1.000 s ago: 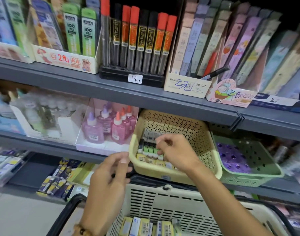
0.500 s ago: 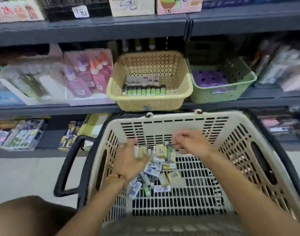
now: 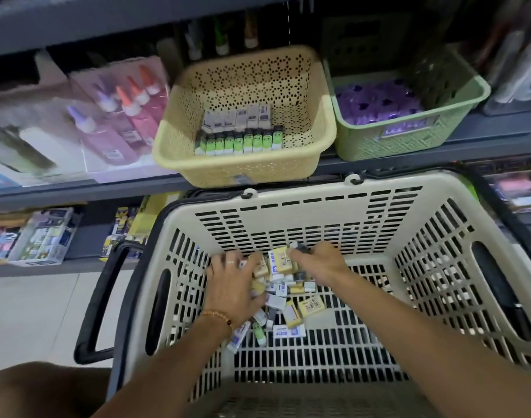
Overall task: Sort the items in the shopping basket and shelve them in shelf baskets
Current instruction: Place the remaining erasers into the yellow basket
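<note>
The beige shopping basket (image 3: 333, 212) sits below the shelf, with a pile of small erasers (image 3: 288, 300) in yellow, white and green on its floor. My left hand (image 3: 231, 282) lies on the left of the pile, and its fingers curl round a cream eraser (image 3: 260, 266). At the pile's far edge, next to a yellow eraser (image 3: 280, 260), my right hand (image 3: 320, 263) pinches a small dark item (image 3: 300, 247). The yellow shelf basket (image 3: 321, 137) above holds neat rows of green and grey erasers (image 3: 240, 132).
A green shelf basket (image 3: 409, 143) with purple items stands to the right of the yellow one. Glue bottles (image 3: 119, 116) in a box stand on its left. Black handles (image 3: 98, 300) flank the shopping basket. A lower shelf holds packaged stationery (image 3: 44, 236).
My view dropped from the upper shelves to the shopping basket. Both hands left the yellow shelf basket, went down into the eraser pile and closed on pieces there.
</note>
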